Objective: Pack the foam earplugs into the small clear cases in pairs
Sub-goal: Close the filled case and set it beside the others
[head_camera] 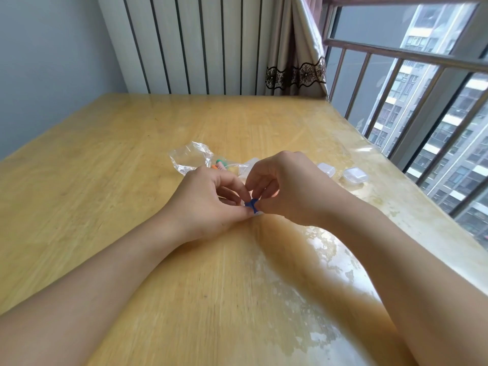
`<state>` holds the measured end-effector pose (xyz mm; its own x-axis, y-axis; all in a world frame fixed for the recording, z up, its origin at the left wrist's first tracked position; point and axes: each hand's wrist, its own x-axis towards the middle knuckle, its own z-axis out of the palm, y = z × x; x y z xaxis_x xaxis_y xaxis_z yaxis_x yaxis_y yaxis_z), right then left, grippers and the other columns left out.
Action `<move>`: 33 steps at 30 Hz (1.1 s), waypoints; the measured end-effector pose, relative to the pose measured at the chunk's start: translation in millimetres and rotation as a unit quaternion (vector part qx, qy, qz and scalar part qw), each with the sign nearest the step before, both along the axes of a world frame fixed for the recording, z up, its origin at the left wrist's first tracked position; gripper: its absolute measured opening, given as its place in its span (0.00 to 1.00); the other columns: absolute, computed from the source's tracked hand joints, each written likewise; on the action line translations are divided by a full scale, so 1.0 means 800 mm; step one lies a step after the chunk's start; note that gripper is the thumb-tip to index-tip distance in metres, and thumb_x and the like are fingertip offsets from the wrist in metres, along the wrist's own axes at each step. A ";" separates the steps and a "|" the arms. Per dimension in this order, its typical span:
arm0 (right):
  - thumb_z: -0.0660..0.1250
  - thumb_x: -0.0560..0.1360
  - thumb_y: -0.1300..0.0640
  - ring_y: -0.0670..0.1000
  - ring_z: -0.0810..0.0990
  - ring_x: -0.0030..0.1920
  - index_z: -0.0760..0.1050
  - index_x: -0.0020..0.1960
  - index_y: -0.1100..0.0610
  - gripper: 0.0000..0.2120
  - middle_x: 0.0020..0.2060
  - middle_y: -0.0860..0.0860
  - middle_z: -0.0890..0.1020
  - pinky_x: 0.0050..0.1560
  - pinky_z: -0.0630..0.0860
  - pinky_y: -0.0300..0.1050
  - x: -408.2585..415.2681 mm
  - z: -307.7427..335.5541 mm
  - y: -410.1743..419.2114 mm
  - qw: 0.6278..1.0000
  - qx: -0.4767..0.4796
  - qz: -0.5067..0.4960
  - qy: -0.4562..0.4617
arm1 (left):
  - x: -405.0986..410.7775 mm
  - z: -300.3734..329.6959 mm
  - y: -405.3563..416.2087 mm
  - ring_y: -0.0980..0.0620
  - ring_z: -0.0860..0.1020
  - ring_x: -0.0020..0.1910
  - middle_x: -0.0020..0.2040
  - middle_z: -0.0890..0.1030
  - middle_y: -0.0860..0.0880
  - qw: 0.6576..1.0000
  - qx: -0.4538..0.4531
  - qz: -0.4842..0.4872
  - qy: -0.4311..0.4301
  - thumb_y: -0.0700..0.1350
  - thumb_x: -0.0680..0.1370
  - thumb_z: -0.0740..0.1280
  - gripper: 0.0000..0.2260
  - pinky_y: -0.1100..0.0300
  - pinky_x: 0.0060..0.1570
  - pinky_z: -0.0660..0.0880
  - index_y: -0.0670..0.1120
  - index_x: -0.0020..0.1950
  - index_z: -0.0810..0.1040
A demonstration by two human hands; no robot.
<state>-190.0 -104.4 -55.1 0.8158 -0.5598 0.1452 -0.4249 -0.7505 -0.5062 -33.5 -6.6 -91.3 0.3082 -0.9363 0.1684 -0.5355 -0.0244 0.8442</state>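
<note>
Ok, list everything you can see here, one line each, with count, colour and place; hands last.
table: one, yellow wood under a clear cover, filling the view.
plastic bag: one, clear, crumpled, beyond the hands.
loose earplugs: a few, green and orange, beside the bag, partly hidden; count unclear.
blue earplugs: blue, pinched between both hands' fingertips; number unclear.
clear cases: two visible, transparent, on the table to the right of the hands.
radiator: one, white, against the far wall.
curtain: one, beige with brown lace trim, by the window.
window railing: brown bars, right side.
left hand: pinches the blue earplugs.
right hand: pinches the blue earplugs.
</note>
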 end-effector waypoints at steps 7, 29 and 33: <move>0.75 0.69 0.63 0.39 0.77 0.34 0.83 0.51 0.53 0.12 0.41 0.46 0.86 0.31 0.71 0.28 0.002 -0.005 -0.002 1.000 -0.013 -0.004 0.007 | -0.006 -0.009 -0.007 0.55 0.80 0.38 0.35 0.82 0.59 0.996 0.010 0.032 0.079 0.42 0.61 0.83 0.12 0.61 0.44 0.76 0.50 0.40 0.84; 0.73 0.72 0.62 0.47 0.77 0.30 0.85 0.49 0.52 0.09 0.33 0.40 0.82 0.30 0.69 0.30 -0.006 -0.009 -0.030 0.998 -0.010 -0.043 -0.039 | -0.002 -0.004 -0.002 0.53 0.84 0.49 0.54 0.75 0.53 0.999 -0.017 -0.007 0.034 0.42 0.67 0.81 0.24 0.55 0.53 0.82 0.52 0.55 0.71; 0.77 0.69 0.61 0.38 0.76 0.31 0.86 0.48 0.47 0.12 0.39 0.39 0.84 0.32 0.72 0.30 -0.013 0.005 -0.022 0.998 -0.051 -0.003 0.029 | -0.003 -0.003 -0.001 0.52 0.83 0.49 0.55 0.77 0.53 1.000 -0.013 -0.021 0.011 0.44 0.68 0.81 0.24 0.56 0.53 0.81 0.53 0.57 0.72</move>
